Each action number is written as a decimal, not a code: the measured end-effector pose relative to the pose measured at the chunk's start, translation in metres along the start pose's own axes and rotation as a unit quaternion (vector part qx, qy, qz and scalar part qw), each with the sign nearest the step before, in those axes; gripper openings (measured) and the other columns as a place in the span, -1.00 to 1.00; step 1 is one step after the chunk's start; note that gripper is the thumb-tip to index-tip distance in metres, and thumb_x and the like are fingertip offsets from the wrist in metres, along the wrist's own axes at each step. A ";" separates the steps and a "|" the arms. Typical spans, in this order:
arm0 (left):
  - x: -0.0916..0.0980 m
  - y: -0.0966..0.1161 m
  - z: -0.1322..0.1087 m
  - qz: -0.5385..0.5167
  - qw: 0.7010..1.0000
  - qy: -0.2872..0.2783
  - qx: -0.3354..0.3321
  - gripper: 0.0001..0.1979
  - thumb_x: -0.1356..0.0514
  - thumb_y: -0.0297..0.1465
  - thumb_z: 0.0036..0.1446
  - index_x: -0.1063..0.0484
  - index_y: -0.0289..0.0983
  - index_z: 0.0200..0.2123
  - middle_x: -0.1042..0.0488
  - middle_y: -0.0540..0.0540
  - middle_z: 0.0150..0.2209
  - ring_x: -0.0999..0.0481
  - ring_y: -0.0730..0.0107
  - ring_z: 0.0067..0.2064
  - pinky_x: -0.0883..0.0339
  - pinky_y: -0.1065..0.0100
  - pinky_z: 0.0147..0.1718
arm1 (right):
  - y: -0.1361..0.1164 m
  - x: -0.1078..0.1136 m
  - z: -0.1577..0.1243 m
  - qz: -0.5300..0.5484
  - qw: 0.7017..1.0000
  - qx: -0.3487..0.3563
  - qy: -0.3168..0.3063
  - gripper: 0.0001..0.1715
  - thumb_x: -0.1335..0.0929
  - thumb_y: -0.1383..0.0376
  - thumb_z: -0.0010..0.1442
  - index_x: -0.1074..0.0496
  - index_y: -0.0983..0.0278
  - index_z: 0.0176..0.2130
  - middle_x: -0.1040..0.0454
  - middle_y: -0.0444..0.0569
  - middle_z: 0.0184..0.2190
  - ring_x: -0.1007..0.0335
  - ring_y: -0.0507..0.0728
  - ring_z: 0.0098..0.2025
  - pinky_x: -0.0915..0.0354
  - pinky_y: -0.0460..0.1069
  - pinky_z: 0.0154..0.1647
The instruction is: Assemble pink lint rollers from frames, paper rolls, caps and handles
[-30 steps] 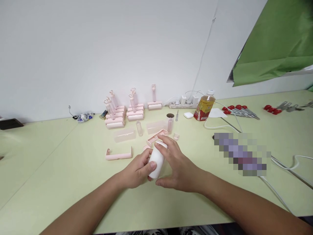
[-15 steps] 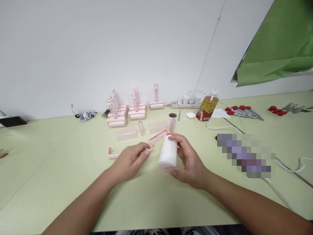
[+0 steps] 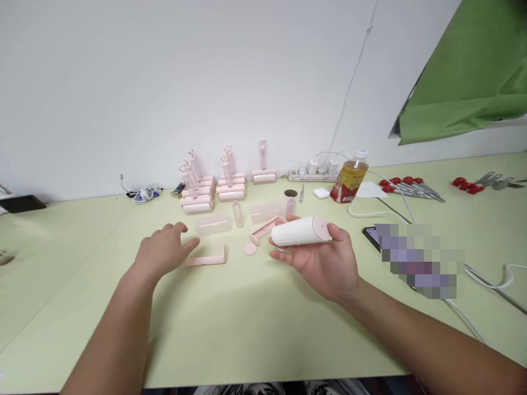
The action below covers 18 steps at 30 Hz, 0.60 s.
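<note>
My right hand (image 3: 325,263) is wrapped from below around a white lint roller roll (image 3: 296,232), whose pink end cap faces right. The roll lies almost level above the table. Fingers apart, my left hand (image 3: 164,249) hovers at the left end of an L-shaped pink frame piece (image 3: 209,259) and holds nothing; whether it touches the piece I cannot tell. A round pink cap (image 3: 250,249) lies flat between the hands. Just behind the roll is a pink tray-like holder (image 3: 263,231), partly hidden by the roll and fingers.
Translucent covers (image 3: 213,225) and clear pink handle tubes (image 3: 237,215) stand behind the hands. Several lint rollers (image 3: 231,192) with upright handles line the wall. To the right are a drink bottle (image 3: 349,178), a phone (image 3: 371,236), cables and red-handled tools (image 3: 411,187).
My right hand has turned the roll from near upright to lying level, cap end to the right. My left hand has let go of the round cap and moved left to the frame piece, which shifted right.
</note>
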<state>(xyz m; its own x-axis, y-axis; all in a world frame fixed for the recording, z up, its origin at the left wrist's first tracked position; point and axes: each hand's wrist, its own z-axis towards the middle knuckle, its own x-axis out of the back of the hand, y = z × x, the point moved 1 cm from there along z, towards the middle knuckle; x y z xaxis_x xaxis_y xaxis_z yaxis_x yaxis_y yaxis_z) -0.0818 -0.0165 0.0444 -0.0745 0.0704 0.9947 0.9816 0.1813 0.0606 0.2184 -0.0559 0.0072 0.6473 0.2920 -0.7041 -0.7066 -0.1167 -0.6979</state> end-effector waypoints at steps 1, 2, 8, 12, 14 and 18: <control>0.000 -0.005 0.002 -0.001 0.999 -0.046 0.006 -0.41 -0.05 0.01 0.03 -0.37 -0.23 0.02 -0.46 -0.25 0.00 -0.49 -0.04 -0.11 -0.30 0.14 -0.25 | -0.001 -0.001 0.000 0.017 1.000 -0.021 -0.002 -0.41 -0.19 -0.13 0.19 -0.41 0.21 -0.05 -0.43 0.09 -0.05 -0.37 0.31 -0.02 -0.32 0.31 -0.02; 0.000 -0.009 0.004 -0.005 0.996 -0.091 0.007 -0.41 -0.08 0.04 -0.01 -0.39 -0.22 -0.01 -0.49 -0.23 -0.05 -0.50 -0.04 -0.15 -0.29 0.16 -0.28 | -0.001 -0.002 0.000 0.027 0.999 -0.040 -0.007 -0.40 -0.16 -0.14 0.20 -0.41 0.20 -0.05 -0.43 0.09 -0.05 -0.38 0.30 -0.04 -0.34 0.31 -0.05; -0.010 -0.006 0.006 -0.074 0.979 -0.188 -0.038 -0.59 -0.10 -0.02 -0.02 -0.40 -0.21 -0.27 -0.54 -0.17 -0.25 -0.51 0.06 -0.24 -0.21 0.26 -0.38 | 0.005 -0.004 -0.005 0.003 0.996 -0.075 -0.045 -0.44 -0.21 -0.11 0.20 -0.42 0.22 -0.07 -0.40 0.10 -0.03 -0.37 0.24 -0.11 -0.43 0.20 -0.25; -0.019 0.006 0.006 -0.115 0.971 -0.197 -0.073 -0.72 -0.07 -0.18 0.00 -0.40 -0.21 -0.31 -0.52 -0.14 -0.28 -0.47 0.16 -0.30 -0.18 0.30 -0.42 | 0.008 -0.003 -0.005 -0.017 0.995 -0.090 -0.037 -0.48 -0.19 -0.05 0.24 -0.42 0.26 -0.11 -0.44 0.10 -0.12 -0.40 0.24 -0.16 -0.43 0.17 -0.26; -0.023 0.012 0.005 -0.117 0.970 -0.193 -0.089 -0.79 -0.09 -0.25 -0.04 -0.40 -0.21 -0.36 -0.50 -0.12 -0.32 -0.43 0.21 -0.35 -0.14 0.33 -0.46 | 0.007 -0.003 -0.003 -0.019 0.994 -0.105 -0.008 -0.46 -0.15 -0.05 0.27 -0.41 0.28 -0.10 -0.46 0.11 -0.16 -0.43 0.23 -0.21 -0.44 0.17 -0.27; -0.027 0.020 0.001 -0.148 0.962 -0.194 -0.124 -0.85 -0.13 -0.29 -0.08 -0.39 -0.21 -0.43 -0.45 -0.05 -0.39 -0.35 0.33 -0.44 -0.08 0.37 -0.52 | 0.004 -0.004 0.001 -0.002 0.982 -0.183 0.040 -0.31 -0.02 -0.13 0.31 -0.38 0.28 -0.06 -0.49 0.12 -0.21 -0.48 0.24 -0.27 -0.44 0.19 -0.32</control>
<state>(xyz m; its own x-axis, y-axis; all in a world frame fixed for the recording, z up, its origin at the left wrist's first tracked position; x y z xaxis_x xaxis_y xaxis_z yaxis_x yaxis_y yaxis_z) -0.0604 -0.0135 0.0189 -0.3701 0.4211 0.8281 0.9154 0.0136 0.4022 0.2128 -0.0569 0.0067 0.6801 0.2201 -0.6993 -0.5636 -0.4532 -0.6907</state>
